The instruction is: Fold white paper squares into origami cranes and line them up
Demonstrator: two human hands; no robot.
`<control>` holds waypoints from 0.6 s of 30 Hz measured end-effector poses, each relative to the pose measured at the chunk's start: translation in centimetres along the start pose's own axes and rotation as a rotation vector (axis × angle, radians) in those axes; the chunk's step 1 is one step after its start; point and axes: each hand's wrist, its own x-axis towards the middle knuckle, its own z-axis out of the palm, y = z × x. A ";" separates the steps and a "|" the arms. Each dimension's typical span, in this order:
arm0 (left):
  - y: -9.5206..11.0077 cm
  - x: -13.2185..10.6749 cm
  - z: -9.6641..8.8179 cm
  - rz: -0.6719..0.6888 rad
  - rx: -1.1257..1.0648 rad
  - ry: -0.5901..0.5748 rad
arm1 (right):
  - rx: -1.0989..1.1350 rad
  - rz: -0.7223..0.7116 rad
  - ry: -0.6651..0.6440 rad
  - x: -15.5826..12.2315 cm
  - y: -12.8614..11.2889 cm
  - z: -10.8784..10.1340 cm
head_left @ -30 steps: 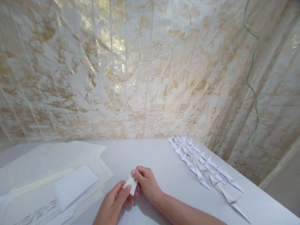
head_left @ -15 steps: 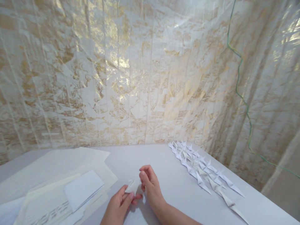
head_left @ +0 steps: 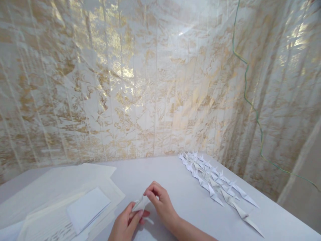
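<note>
A small folded white paper piece (head_left: 139, 203) is held just above the white table (head_left: 160, 174) near its front edge. My left hand (head_left: 126, 224) pinches its lower end between thumb and fingers. My right hand (head_left: 159, 205) pinches its upper end with curled fingers. Most of the paper piece is hidden by my fingers.
Several folded white paper shapes (head_left: 213, 180) lie in rows on the table's right side. Large pale sheets (head_left: 57, 180) and a folded white sheet (head_left: 87, 209) lie at the left. A gold-patterned white covering (head_left: 140, 83) hangs behind; a green cord (head_left: 247, 97) runs down it at the right.
The view has turned slightly right and down. My right fingers have shifted along the paper piece and now pinch its upper end; both hands stay on it.
</note>
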 end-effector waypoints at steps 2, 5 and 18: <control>-0.2 0.1 -0.2 -0.003 0.003 -0.008 | -0.023 -0.019 -0.036 -0.1 -0.2 0.0; -0.3 0.2 -0.6 -0.011 0.011 -0.022 | -0.040 -0.063 -0.074 -0.2 -0.5 0.0; -0.4 0.5 -0.4 0.010 -0.022 -0.030 | -0.100 -0.184 -0.162 -0.1 -0.9 -0.2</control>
